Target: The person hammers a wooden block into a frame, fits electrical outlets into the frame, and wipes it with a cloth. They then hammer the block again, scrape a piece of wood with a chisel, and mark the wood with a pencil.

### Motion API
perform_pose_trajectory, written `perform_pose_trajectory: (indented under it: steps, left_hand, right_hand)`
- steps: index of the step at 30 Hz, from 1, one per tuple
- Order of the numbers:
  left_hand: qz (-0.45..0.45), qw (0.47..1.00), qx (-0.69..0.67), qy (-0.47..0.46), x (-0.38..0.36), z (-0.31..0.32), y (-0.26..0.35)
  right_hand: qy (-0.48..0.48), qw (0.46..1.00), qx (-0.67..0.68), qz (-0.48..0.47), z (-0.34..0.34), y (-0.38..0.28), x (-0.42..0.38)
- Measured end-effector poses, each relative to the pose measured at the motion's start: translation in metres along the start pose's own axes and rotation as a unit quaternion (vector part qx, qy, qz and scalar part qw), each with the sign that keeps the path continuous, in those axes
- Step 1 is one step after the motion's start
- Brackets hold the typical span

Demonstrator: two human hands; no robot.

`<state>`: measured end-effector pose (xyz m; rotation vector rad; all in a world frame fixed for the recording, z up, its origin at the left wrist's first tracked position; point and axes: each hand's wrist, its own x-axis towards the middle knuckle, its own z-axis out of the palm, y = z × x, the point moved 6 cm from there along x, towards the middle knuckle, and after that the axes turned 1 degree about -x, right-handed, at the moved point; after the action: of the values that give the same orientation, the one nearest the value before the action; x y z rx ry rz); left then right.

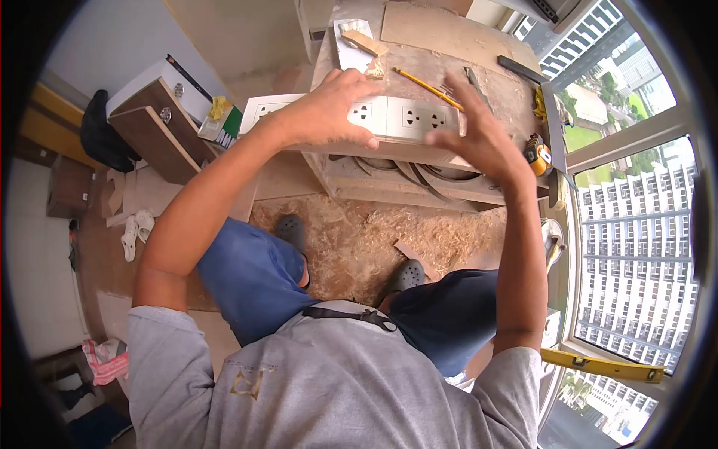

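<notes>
A long row of white wall sockets (pixel 396 118) sits along the near edge of the wooden bench (pixel 449 60). My left hand (pixel 333 111) is over the middle of the row, fingers spread and thumb pointing right, overlapping part of the sockets. At the row's right end my right hand (pixel 482 138) is raised with fingers apart, its thumb close by the last socket. Neither hand is closed around anything. Just behind the sockets lies a yellow pencil (pixel 426 87), its near end by my right fingers.
A wood offcut (pixel 364 43) lies at the back of the bench. Black cables (pixel 419 176) loop beneath the bench top. A tape measure (pixel 537 155) rests at the right, by the window. Wood shavings (pixel 351 232) cover the floor. Lower right is a yellow spirit level (pixel 604 365).
</notes>
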<state>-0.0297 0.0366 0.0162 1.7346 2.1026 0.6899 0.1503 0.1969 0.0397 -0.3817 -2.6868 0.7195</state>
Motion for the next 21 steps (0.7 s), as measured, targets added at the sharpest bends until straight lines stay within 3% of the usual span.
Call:
perform_pose_trajectory:
  steps: [5,8,10,12,16,21]
  left_hand:
    - [0.011,0.999,0.002,0.045,-0.016,-0.029,-0.006]
    - [0.01,0.999,-0.026,0.041,-0.028,-0.042,-0.004]
    - [-0.004,0.996,0.014,0.085,-0.047,-0.049,-0.002]
    - [-0.021,0.996,-0.001,0.082,-0.059,-0.052,-0.008]
    - [-0.052,0.996,0.003,0.073,-0.075,-0.053,-0.023]
    - [-0.029,0.997,-0.004,0.067,-0.063,-0.048,-0.019]
  right_hand:
    - [0.054,0.998,-0.027,0.017,-0.051,0.013,-0.052]
    - [0.05,0.997,0.018,0.051,-0.044,0.027,-0.072]
    - [0.048,0.993,0.072,0.081,-0.041,0.035,-0.074]
    - [0.06,0.98,0.169,0.089,-0.034,0.046,-0.069]
    - [0.032,0.974,0.2,0.099,-0.019,0.051,-0.057]
    - [0.044,0.98,0.166,0.096,-0.024,0.053,-0.057]
